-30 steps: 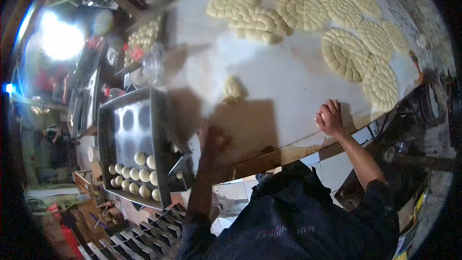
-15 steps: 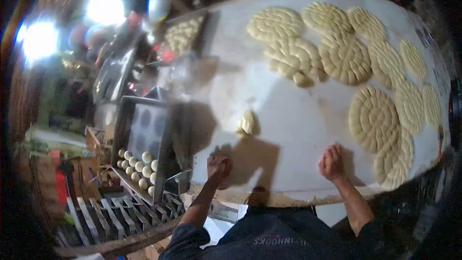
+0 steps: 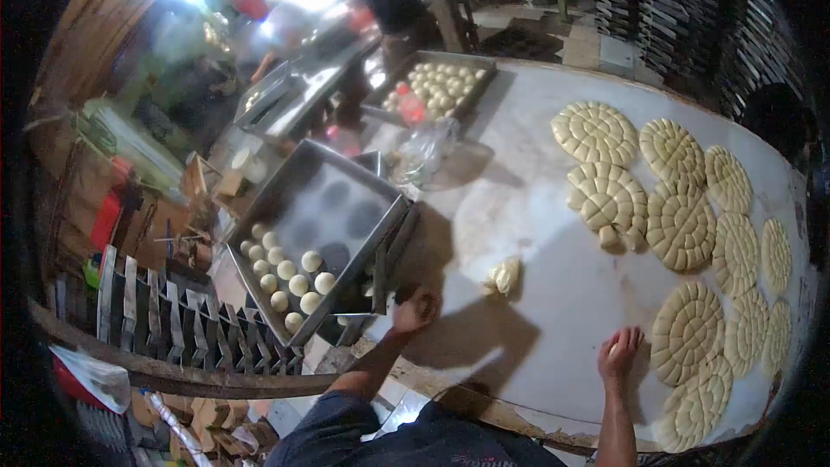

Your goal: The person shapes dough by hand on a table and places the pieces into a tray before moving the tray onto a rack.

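White and dusted with flour, the desk carries a small pale dough lump lying alone near its middle. Down and to the left of the dough lump, at the desk's near edge, the left hand is curled into a loose fist with the knuckles up; whether it holds anything cannot be told. Down and to the right of the dough lump, well apart from it, the right hand lies palm down on the desk with bent fingers cupped over the surface; what is under them, if anything, cannot be told.

Just right of that hand sits a round scored dough disc, the nearest of many such discs that overlap in a curve along the desk's far right side, to the right of the dough lump. One of them, up and right of the dough lump, is broken open, with a loose piece beside it.

Left of the dough lump stands a grey metal tray, tilted against the desk's edge, with small dough balls gathered at its near end. Beyond the dough lump, toward the far left corner of the desk, a clear plastic bag lies crumpled, and past it a second tray holds more pale balls. Below the grey tray, off the desk, a slotted metal rack shows.
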A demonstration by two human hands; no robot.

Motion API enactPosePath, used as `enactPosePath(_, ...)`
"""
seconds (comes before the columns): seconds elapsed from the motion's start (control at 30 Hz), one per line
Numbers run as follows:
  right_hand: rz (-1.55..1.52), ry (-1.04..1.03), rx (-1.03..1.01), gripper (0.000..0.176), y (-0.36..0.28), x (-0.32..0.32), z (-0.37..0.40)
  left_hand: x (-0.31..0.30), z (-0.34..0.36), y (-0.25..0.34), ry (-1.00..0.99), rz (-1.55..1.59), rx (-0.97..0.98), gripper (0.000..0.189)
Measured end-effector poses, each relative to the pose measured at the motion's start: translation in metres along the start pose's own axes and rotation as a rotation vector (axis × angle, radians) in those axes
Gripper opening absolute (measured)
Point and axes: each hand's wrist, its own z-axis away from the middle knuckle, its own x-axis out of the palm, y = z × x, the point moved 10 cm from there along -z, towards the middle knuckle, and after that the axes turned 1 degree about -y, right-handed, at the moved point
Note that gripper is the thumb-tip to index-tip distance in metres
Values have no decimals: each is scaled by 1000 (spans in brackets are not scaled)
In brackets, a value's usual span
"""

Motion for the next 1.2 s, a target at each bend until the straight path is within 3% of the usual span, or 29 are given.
enactPosePath(0.03, -18, 27, 135, 8, 4, 0, -15, -5, -18, 24, 156, -663, 163, 30)
enactPosePath(0.07, -14, 22, 128, 8, -5, 11, -22, 18, -42, 21, 121, -1048, 323, 28)
enactPosePath(0.13, -64, 183, 314, 8, -4, 20, -19, 90, -15, 102, 176, -816, 564, 23)
enactPosePath(0.2, -139, 191, 297, 10, -25, 22, 1, 96, -18, 64, -21, -837, 507, 23)
enactPosePath(0.27, -159, 70, -41, 7, -79, 17, 23, 89, 14, 34, -53, -829, 494, 25)
enactPosePath(0.3, -21, -63, -33, 4, -90, 7, 34, 84, 37, 28, -113, -822, 455, 26)
enactPosePath(0.33, -112, -32, -92, 5, -62, 19, 50, 79, 61, 30, -170, -816, 399, 28)
enactPosePath(0.4, -162, -142, 153, 10, 10, 29, 73, 72, 104, 54, -303, -762, 212, 32)
enactPosePath(0.47, -100, -463, 463, 16, 42, 26, 88, 73, 144, 122, -453, -680, 107, 36)
enactPosePath(0.53, -392, -511, 658, 22, 23, 26, 83, 79, 180, 224, -636, -607, 195, 43)
enactPosePath(0.57, -620, -448, 832, 24, -35, 16, 72, 70, 190, 273, -662, -641, 380, 48)
enactPosePath(0.6, -724, -444, 723, 23, -84, 21, 53, 51, 184, 290, -670, -826, 644, 45)
enactPosePath(0.63, -825, -437, 612, 24, -135, 24, 33, 41, 179, 343, -581, -888, 580, 44)
enactPosePath(0.67, -739, -495, 318, 25, -227, 0, -3, 14, 157, 360, -394, -984, 596, 45)
enactPosePath(0.7, -560, -440, 39, 27, -286, -10, -28, -13, 129, 365, -301, -1109, 735, 46)
enactPosePath(0.73, -669, -379, -97, 29, -357, -28, -48, -35, 96, 367, -207, -1151, 467, 46)
enactPosePath(0.77, -698, -375, -186, 30, -407, -34, -63, -55, 71, 363, -123, -1244, 731, 45)
enactPosePath(0.8, -595, -216, -449, 30, -465, -55, -76, -69, 45, 353, -159, -1274, 645, 42)
enactPosePath(0.87, -748, -94, -647, 26, -531, -49, -91, -88, 23, 334, -202, -1298, 552, 40)
enactPosePath(0.9, -695, -302, -640, 25, -567, -6, -103, -84, 22, 330, -248, -1288, 570, 39)
enactPosePath(0.93, -515, -299, -769, 25, -584, 12, -102, -80, 23, 329, -300, -1286, 581, 38)
enactPosePath(0.97, -474, -268, -794, 24, -579, 14, -99, -87, 17, 320, -359, -1302, 441, 53)
enactPosePath(1.0, -430, -237, -814, 23, -572, 14, -95, -87, 20, 320, -382, -1308, 437, 53)
enactPosePath(1.03, -428, -229, -789, 23, -560, 9, -92, -90, 23, 328, -282, -1358, 477, 61)
enactPosePath(1.1, -587, -8, -608, 20, -500, -29, -87, -75, 27, 351, -175, -1477, 519, 76)
enactPosePath(1.2, -588, 106, -242, 11, -361, -26, -62, 23, 34, 403, -271, -1592, 625, 79)
